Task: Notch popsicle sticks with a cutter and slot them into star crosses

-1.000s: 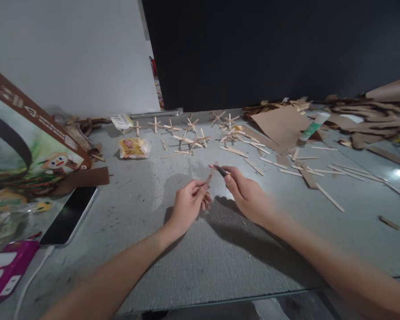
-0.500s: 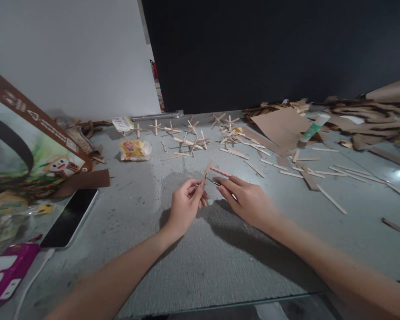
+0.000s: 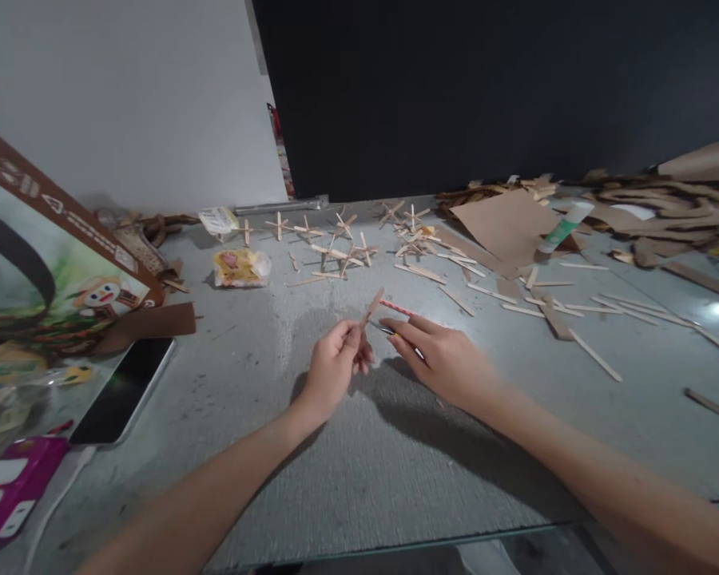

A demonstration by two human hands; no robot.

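Near the middle of the table, my left hand [image 3: 331,366] pinches a thin brown strip [image 3: 375,303], perhaps cardboard, which sticks up from between thumb and fingers. Just to its right, my right hand [image 3: 449,359] is closed around a slim red-and-white striped stick [image 3: 396,308]. The tip of that stick points left, close to the strip; whether they touch I cannot tell. A small dark, shiny tip [image 3: 387,327] with a bit of yellow also pokes out from the right fingers; the rest of it is hidden by the hand.
Star-shaped crossed sticks [image 3: 344,257] stand at the back centre. Loose wooden sticks [image 3: 596,355], brown card [image 3: 503,228] and a glue stick [image 3: 566,228] lie to the right. Leftward are a yellow packet [image 3: 241,268], a phone [image 3: 125,393], a magenta device [image 3: 21,487] and a printed box [image 3: 65,255].
The brown strip has tilted a little to the right and shows more of its length above my left fingers. My right hand has hardly moved.
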